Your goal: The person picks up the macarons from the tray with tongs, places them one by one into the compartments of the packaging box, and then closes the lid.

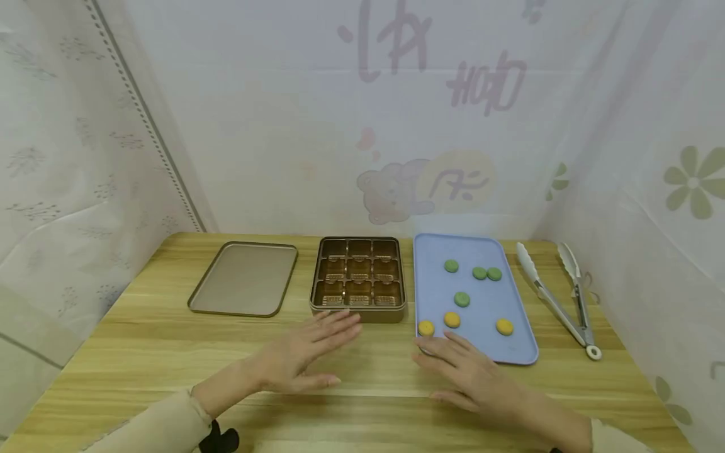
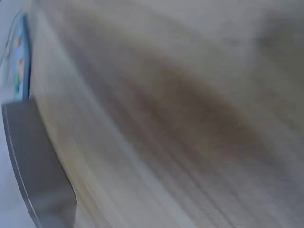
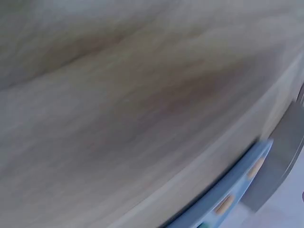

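Note:
My left hand (image 1: 306, 355) hovers over the table in front of the square tin (image 1: 359, 313), its fingers straight and holding nothing. The tin has a brown tray with several compartments (image 1: 359, 270) inside it. My right hand (image 1: 470, 374) is by the near left corner of the blue tray (image 1: 476, 251), fingers extended and nothing in them; its fingertips cover part of the tray's near edge. On the tray lie several green round pieces (image 1: 462, 299) and yellow round pieces (image 1: 505, 326). In the left wrist view the tin (image 2: 35, 161) is at the left edge.
A flat tin lid (image 1: 243, 280) lies on the wooden table (image 1: 170, 352) left of the tin. Metal tongs (image 1: 561, 308) lie spread right of the blue tray. Patterned cloth (image 1: 272, 126) hangs behind the table and on both sides.

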`<action>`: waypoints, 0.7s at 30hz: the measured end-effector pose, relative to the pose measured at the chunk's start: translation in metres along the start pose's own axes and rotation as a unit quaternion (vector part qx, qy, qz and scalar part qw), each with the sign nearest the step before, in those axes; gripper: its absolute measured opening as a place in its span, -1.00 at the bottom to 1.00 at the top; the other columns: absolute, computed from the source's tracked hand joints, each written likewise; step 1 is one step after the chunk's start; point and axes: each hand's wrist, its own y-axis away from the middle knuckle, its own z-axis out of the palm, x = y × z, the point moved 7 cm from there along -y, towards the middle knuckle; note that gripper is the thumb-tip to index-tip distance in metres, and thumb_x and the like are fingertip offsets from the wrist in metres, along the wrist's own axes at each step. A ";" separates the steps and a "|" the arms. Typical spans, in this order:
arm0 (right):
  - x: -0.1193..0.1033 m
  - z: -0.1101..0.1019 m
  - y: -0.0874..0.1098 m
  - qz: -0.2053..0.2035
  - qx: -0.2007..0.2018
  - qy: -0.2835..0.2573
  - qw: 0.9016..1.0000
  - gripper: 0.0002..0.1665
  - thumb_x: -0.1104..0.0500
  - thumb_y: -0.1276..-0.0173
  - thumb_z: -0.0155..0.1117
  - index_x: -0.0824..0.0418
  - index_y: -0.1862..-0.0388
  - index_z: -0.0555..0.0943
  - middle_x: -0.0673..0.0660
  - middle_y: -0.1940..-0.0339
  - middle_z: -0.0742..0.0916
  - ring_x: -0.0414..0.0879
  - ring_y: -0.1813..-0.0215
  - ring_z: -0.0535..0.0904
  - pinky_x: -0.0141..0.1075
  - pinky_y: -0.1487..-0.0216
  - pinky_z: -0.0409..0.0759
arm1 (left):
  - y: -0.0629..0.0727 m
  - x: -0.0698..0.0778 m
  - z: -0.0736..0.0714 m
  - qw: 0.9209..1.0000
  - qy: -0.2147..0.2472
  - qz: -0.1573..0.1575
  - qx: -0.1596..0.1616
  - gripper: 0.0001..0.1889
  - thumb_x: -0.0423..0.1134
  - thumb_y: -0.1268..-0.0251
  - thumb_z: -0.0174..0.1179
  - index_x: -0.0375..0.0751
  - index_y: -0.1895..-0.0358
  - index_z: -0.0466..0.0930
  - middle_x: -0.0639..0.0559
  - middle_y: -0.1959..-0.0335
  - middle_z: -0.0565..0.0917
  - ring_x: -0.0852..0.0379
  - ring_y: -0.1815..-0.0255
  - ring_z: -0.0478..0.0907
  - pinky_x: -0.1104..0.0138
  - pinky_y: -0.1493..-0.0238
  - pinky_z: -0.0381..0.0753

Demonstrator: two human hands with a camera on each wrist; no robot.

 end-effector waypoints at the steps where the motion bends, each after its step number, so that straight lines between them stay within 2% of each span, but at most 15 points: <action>1: 0.006 -0.004 0.002 0.014 0.019 -0.001 1.000 -0.41 -0.10 -0.38 0.12 0.28 -0.21 0.50 0.21 -0.26 0.53 0.07 -0.21 0.48 -0.23 -0.48 0.05 | 0.000 -0.009 -0.003 0.999 0.020 -0.030 0.019 -0.22 -0.01 -0.28 0.16 -0.26 -0.46 0.07 -0.06 -0.50 0.07 -0.01 -0.50 0.00 0.25 -0.49 -0.13; 4: 0.030 -0.016 0.013 0.069 0.075 0.010 0.995 -0.43 -0.12 -0.44 0.01 0.29 -0.13 0.56 0.21 -0.14 0.61 0.06 -0.12 0.53 -0.39 -0.41 0.16 | 0.002 -0.039 -0.012 0.987 0.079 -0.116 0.083 -0.27 -0.14 -0.29 0.18 -0.28 -0.45 0.09 -0.10 -0.47 0.15 -0.05 -0.47 0.08 0.24 -0.46 0.00; 6: 0.049 -0.025 0.025 0.115 0.110 0.003 0.987 -0.41 -0.12 -0.44 0.00 0.36 -0.07 0.58 0.26 -0.06 0.63 0.02 -0.09 0.53 -0.50 -0.35 0.20 | 0.006 -0.059 -0.017 0.972 0.112 -0.170 0.122 -0.30 -0.22 -0.30 0.18 -0.28 -0.44 0.11 -0.14 -0.44 0.21 -0.10 -0.43 0.17 0.16 -0.41 0.16; 8: 0.072 -0.034 0.041 0.166 0.138 -0.014 0.976 -0.44 -0.05 -0.42 0.08 0.45 -0.04 0.56 0.33 0.01 0.63 0.01 -0.10 0.50 -0.56 -0.32 0.20 | 0.010 -0.078 -0.019 0.954 0.139 -0.220 0.146 -0.33 -0.27 -0.31 0.17 -0.26 -0.44 0.11 -0.17 -0.42 0.23 -0.14 -0.40 0.21 0.07 -0.33 0.27; 9: 0.083 -0.038 0.050 0.196 0.150 -0.017 0.969 -0.48 0.02 -0.39 0.15 0.49 -0.02 0.55 0.36 0.02 0.62 0.01 -0.10 0.49 -0.59 -0.30 0.20 | 0.012 -0.087 -0.019 0.946 0.149 -0.245 0.153 -0.34 -0.27 -0.33 0.15 -0.25 -0.45 0.11 -0.17 -0.42 0.23 -0.13 -0.30 0.35 0.04 -0.29 0.32; 11: 0.106 -0.049 0.070 0.263 0.169 -0.011 0.950 -0.55 0.18 -0.29 0.29 0.53 0.01 0.53 0.41 0.06 0.62 0.06 -0.05 0.49 -0.61 -0.21 0.25 | 0.016 -0.102 -0.018 0.927 0.174 -0.288 0.163 -0.37 -0.27 -0.38 0.09 -0.25 -0.45 0.09 -0.17 -0.43 0.20 -0.15 -0.32 0.32 -0.01 -0.29 0.30; 14: 0.136 -0.064 0.102 0.386 0.170 0.013 0.906 -0.52 0.33 -0.16 0.36 0.53 -0.03 0.50 0.46 0.05 0.60 0.23 -0.01 0.49 -0.28 -0.09 0.42 | 0.020 -0.121 -0.014 0.904 0.202 -0.334 0.174 -0.39 -0.24 -0.42 0.03 -0.28 -0.46 0.05 -0.20 -0.44 0.17 -0.17 -0.36 0.27 -0.02 -0.33 0.25; 15: 0.144 -0.069 0.113 0.425 0.165 0.019 0.890 -0.50 0.32 -0.17 0.36 0.54 -0.05 0.48 0.49 0.04 0.59 0.30 0.00 0.47 -0.16 -0.07 0.43 | 0.021 -0.125 -0.012 0.898 0.209 -0.346 0.176 -0.39 -0.24 -0.43 0.02 -0.30 -0.45 0.05 -0.23 -0.44 0.16 -0.18 -0.37 0.26 -0.02 -0.34 0.24; 16: 0.152 -0.073 0.123 0.457 0.161 0.020 0.874 -0.49 0.30 -0.20 0.33 0.56 -0.07 0.45 0.52 0.03 0.57 0.36 0.01 0.44 -0.03 -0.02 0.41 | 0.022 -0.130 -0.011 0.892 0.214 -0.357 0.178 -0.39 -0.23 -0.44 0.01 -0.32 -0.45 0.05 -0.24 -0.44 0.16 -0.19 -0.43 0.10 -0.04 -0.34 0.20; 17: 0.159 -0.077 0.133 0.486 0.155 0.016 0.860 -0.46 0.28 -0.23 0.31 0.58 -0.10 0.42 0.55 0.03 0.55 0.41 -0.01 0.41 0.09 0.00 0.38 | 0.024 -0.134 -0.009 0.886 0.220 -0.367 0.178 -0.39 -0.21 -0.45 0.01 -0.33 -0.45 0.05 -0.25 -0.44 0.15 -0.19 -0.43 0.10 -0.03 -0.35 0.19; 19: 0.170 -0.084 0.149 0.523 0.141 0.022 0.840 -0.39 0.21 -0.27 0.28 0.63 -0.14 0.36 0.62 0.01 0.50 0.47 -0.01 0.36 0.26 0.03 0.30 | 0.025 -0.141 -0.005 0.875 0.229 -0.388 0.176 -0.39 -0.17 -0.46 -0.01 -0.32 -0.45 0.03 -0.25 -0.44 0.13 -0.18 -0.44 0.09 0.00 -0.36 0.18; 21: 0.179 -0.088 0.161 0.545 0.118 0.034 0.829 -0.30 0.13 -0.29 0.28 0.66 -0.17 0.32 0.67 -0.02 0.46 0.53 -0.05 0.31 0.31 -0.03 0.25 | 0.025 -0.147 -0.001 0.869 0.232 -0.401 0.174 -0.38 -0.13 -0.47 -0.03 -0.33 -0.45 0.02 -0.25 -0.45 0.12 -0.19 -0.44 0.09 0.01 -0.36 0.20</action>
